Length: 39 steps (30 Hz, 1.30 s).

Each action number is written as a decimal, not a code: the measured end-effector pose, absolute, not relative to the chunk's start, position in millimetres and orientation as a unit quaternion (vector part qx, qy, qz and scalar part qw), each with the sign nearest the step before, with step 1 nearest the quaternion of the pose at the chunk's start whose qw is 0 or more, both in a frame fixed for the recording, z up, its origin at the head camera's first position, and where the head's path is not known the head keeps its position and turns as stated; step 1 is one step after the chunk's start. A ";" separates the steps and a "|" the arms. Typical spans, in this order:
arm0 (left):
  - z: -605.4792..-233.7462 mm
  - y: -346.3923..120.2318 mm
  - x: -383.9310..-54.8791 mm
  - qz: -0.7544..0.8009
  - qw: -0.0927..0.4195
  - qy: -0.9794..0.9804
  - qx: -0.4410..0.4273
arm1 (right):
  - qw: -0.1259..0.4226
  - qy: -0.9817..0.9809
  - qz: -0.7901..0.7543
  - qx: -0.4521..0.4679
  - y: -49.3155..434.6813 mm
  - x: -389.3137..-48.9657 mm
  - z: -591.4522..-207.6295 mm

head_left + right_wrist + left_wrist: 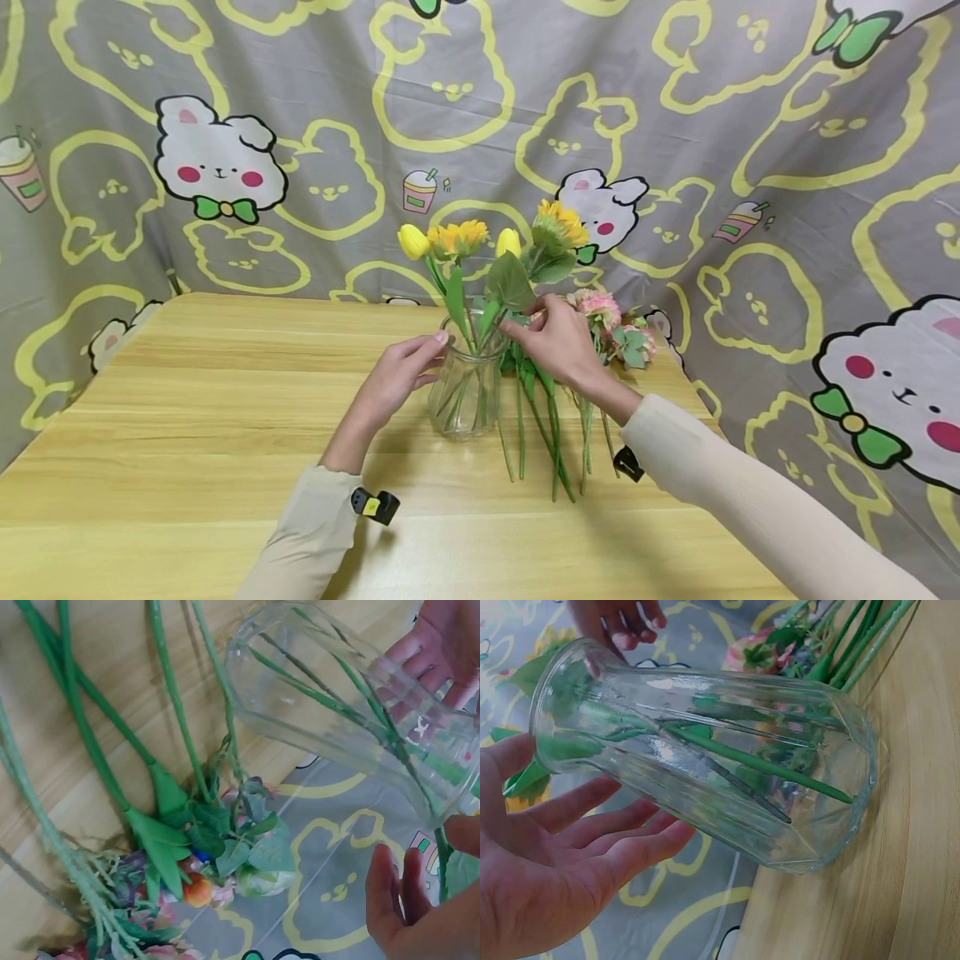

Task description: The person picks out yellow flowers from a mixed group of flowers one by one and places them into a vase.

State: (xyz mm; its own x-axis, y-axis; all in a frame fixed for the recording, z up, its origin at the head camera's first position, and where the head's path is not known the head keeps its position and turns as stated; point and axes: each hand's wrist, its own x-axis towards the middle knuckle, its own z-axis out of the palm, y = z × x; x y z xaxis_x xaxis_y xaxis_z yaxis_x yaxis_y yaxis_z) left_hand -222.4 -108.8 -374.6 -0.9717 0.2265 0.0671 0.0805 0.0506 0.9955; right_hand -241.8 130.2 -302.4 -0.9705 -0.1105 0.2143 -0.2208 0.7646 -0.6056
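A clear glass vase (461,400) stands upright on the table, holding yellow tulips (414,242) and sunflowers (457,240); their stems cross inside the glass. At the vase's left side is my left hand (401,375), its thumb by the rim and its fingers extended along the glass in the left wrist view (577,855). Above the rim on the right, my right hand (558,346) pinches the stem of the right-hand sunflower (558,227), just by a broad green leaf (510,282). Part of that grip is hidden in the right wrist view.
Right of the vase lie pink flowers (598,310) and several loose green stems (551,433), their ends pointing toward me. All stand on a wooden table (187,433). Behind it hangs a grey cloth (322,100) printed with rabbits.
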 end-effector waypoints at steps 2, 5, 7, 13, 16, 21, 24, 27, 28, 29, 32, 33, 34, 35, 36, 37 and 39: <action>-374.8 -109.2 -222.5 0.680 0.054 0.723 0.106 | 0.079 -0.935 0.334 0.088 133.9 -242.2 -303.6; -374.9 -109.9 -222.5 0.680 0.054 0.724 0.106 | 0.084 -0.934 0.334 0.091 139.6 -243.6 -306.0; -375.0 -110.2 -222.4 0.681 0.054 0.723 0.106 | 0.087 -0.935 0.330 0.091 143.1 -244.9 -307.7; -375.3 -110.8 -222.0 0.681 0.053 0.723 0.107 | 0.094 -0.940 0.315 0.093 154.1 -251.5 -317.2; -375.5 -110.7 -221.8 0.680 0.053 0.724 0.106 | 0.093 -0.946 0.297 0.094 160.4 -255.2 -324.4; -375.8 -110.5 -221.9 0.679 0.054 0.724 0.106 | 0.087 -0.953 0.278 0.083 171.2 -260.6 -339.5; -375.5 -110.5 -221.9 0.678 0.054 0.725 0.106 | 0.078 -0.956 0.271 0.083 177.5 -263.4 -351.6; -375.4 -110.6 -221.8 0.678 0.055 0.725 0.105 | 0.066 -0.962 0.250 0.085 182.0 -265.1 -364.2; -375.4 -110.6 -221.8 0.678 0.055 0.725 0.105 | 0.061 -0.965 0.242 0.086 183.3 -265.4 -368.3; -375.4 -110.6 -221.8 0.679 0.056 0.725 0.105 | 0.057 -0.967 0.234 0.087 184.4 -265.2 -372.3; -375.5 -110.5 -221.8 0.679 0.056 0.724 0.105 | 0.050 -0.973 0.206 0.086 187.0 -264.7 -383.5; -375.4 -110.4 -221.7 0.680 0.056 0.724 0.105 | 0.048 -0.975 0.200 0.087 187.9 -264.7 -386.9; -375.3 -110.4 -221.7 0.680 0.056 0.723 0.106 | 0.048 -0.975 0.198 0.088 188.7 -264.4 -390.0; -375.2 -110.3 -221.6 0.680 0.056 0.724 0.106 | 0.046 -0.976 0.194 0.088 189.6 -264.2 -392.7; -375.1 -110.3 -221.6 0.680 0.056 0.724 0.106 | 0.043 -0.977 0.189 0.089 190.2 -264.3 -395.2; -375.1 -110.3 -221.5 0.679 0.055 0.724 0.107 | 0.040 -0.978 0.187 0.089 190.9 -264.1 -397.4; -374.9 -110.2 -221.4 0.678 0.055 0.725 0.107 | 0.031 -0.978 0.186 0.091 191.9 -263.6 -400.5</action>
State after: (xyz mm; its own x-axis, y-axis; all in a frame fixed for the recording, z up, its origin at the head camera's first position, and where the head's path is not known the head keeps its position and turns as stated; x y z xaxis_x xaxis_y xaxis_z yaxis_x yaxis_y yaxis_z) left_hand -221.4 -110.2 -374.9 -0.9712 0.2293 0.0650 0.0803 0.0579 0.9951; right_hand -263.6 191.9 -400.5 -0.9814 -0.1667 0.0952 -0.1900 0.9141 -0.3582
